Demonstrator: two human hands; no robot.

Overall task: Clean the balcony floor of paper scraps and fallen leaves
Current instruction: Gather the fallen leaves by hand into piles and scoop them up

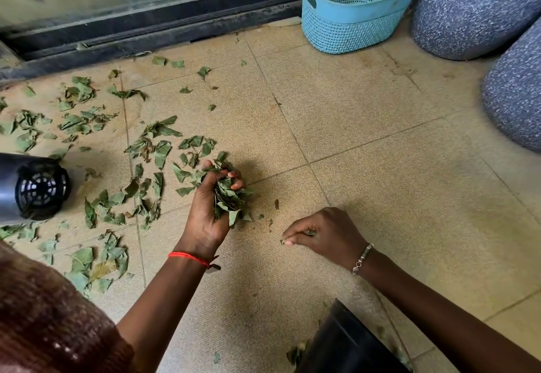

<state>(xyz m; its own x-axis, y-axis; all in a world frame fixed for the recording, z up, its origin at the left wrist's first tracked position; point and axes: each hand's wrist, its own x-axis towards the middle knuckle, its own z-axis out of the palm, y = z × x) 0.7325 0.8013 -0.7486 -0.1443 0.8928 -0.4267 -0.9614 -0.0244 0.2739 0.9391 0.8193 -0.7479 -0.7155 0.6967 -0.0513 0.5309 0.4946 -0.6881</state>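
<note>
From my remote seat I look down on a tan, ribbed tile floor (366, 150) with dark grout lines. My left hand (209, 205) is clenched around a thick bunch of torn green leaves (229, 200), fingers curled over the top and pieces poking out below the palm; a thin red thread bracelet (188, 257) circles that wrist. My right hand (325, 233) is low by the floor, just right of the left one, its fingertips (288, 242) pinched on a small green leaf scrap (311, 232) — a silver beaded bracelet (362, 258) sits on that wrist.

Most of the loose green leaf pieces (96, 138) lie scattered over the left half of the floor, from near my left forearm out to the dark metal sliding-door track (164, 30) at the far edge. A few tiny bits (276, 203) lie between my two hands. I cannot make out any paper scraps.

At the left edge lies a black cylindrical device with a grilled round end (38, 188), leaves around it. Far right stands a light-blue perforated plastic basket with cut-out handles (355, 12), and beside it two blue-grey speckled woven poufs (474, 12) — one farther, one nearer. A black container's rim (345, 340) shows at the near edge beneath my right forearm, with some leaf bits beside it.
</note>
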